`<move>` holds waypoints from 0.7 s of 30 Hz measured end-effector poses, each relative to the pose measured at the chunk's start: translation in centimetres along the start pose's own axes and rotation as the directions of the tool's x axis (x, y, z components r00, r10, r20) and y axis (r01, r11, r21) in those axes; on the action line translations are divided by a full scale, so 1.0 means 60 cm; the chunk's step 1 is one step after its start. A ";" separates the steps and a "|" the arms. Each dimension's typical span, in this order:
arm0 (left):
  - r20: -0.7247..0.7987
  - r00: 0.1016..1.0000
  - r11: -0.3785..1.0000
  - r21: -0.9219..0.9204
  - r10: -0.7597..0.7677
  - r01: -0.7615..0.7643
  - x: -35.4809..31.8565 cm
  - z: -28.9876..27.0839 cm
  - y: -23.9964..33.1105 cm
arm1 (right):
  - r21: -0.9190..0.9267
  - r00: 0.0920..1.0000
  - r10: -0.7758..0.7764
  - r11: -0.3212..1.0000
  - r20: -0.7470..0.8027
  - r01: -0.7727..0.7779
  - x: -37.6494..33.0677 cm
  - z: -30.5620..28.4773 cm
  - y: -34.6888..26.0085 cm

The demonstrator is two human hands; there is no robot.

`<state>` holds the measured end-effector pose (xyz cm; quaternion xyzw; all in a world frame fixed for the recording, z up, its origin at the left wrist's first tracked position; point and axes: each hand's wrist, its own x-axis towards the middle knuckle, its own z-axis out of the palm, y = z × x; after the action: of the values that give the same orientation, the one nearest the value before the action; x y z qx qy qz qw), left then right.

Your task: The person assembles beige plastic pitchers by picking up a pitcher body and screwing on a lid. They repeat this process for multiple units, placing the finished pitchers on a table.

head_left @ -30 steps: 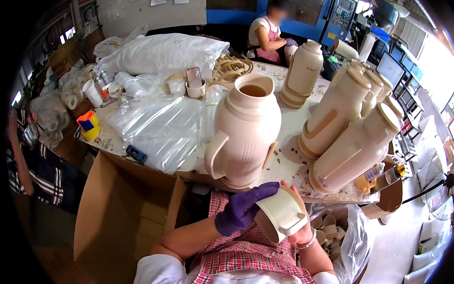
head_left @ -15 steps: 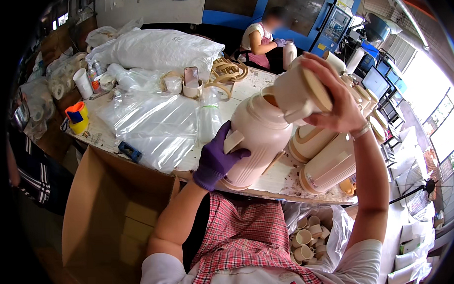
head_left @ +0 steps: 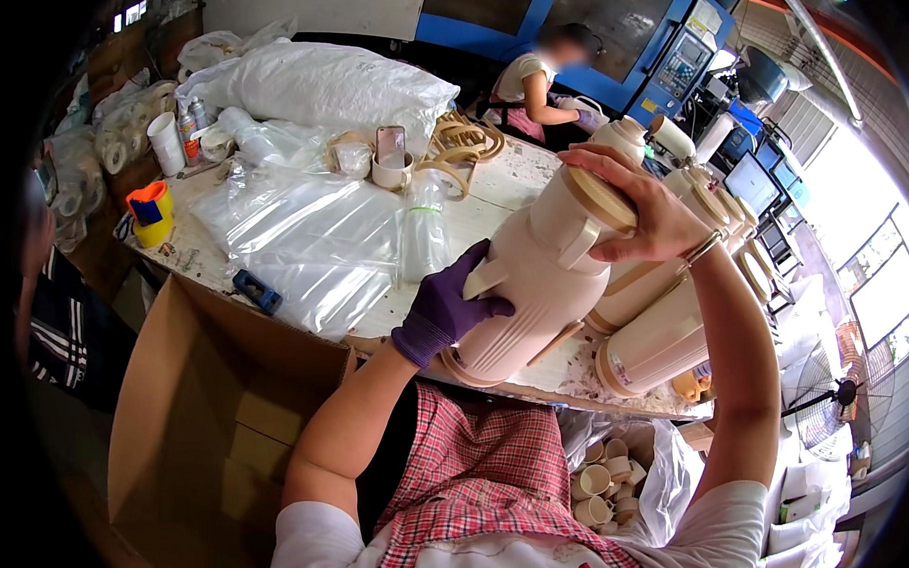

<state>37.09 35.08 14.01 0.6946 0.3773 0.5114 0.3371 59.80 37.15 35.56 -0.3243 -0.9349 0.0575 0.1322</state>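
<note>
Brown cardboard box (head_left: 229,432), lower left

Jug in your hands (head_left: 540,291): cream body, tan lid rim.
Your left hand (head_left: 443,309): purple glove.
Your right hand (head_left: 637,213): bare, silver bangle at the wrist.
Your apron (head_left: 481,473): red-and-white check over a white shirt.
Jugs at right of frame (head_left: 667,337): cream with tan bands.
Small tub, upper left (head_left: 152,216): yellow, with orange and blue parts.
Carton, lower left (head_left: 209,413): plain brown.
Machine, top centre (head_left: 585,9): blue.
</note>
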 end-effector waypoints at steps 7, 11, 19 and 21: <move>0.027 0.998 0.999 0.008 -0.050 0.050 0.000 -0.003 0.005 | -0.050 1.000 -0.014 0.999 0.005 0.015 0.003 0.008 0.001; -0.060 0.998 0.999 -0.038 0.028 -0.031 -0.012 0.013 0.015 | -0.058 0.999 0.012 0.998 -0.052 -0.015 -0.003 0.018 0.004; 0.055 0.954 0.947 -0.149 0.295 -0.285 -0.088 0.274 0.095 | -0.223 0.744 0.597 0.714 -0.301 -0.663 0.030 0.064 -0.075; 0.067 0.960 0.955 -0.147 0.271 -0.259 -0.083 0.280 0.086 | -0.220 0.675 0.685 0.639 -0.273 -0.737 0.036 0.060 -0.069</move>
<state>53.28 26.84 11.98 0.7358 0.2300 0.5460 0.3281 54.67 35.17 33.38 -0.6868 -0.7130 -0.0706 0.1222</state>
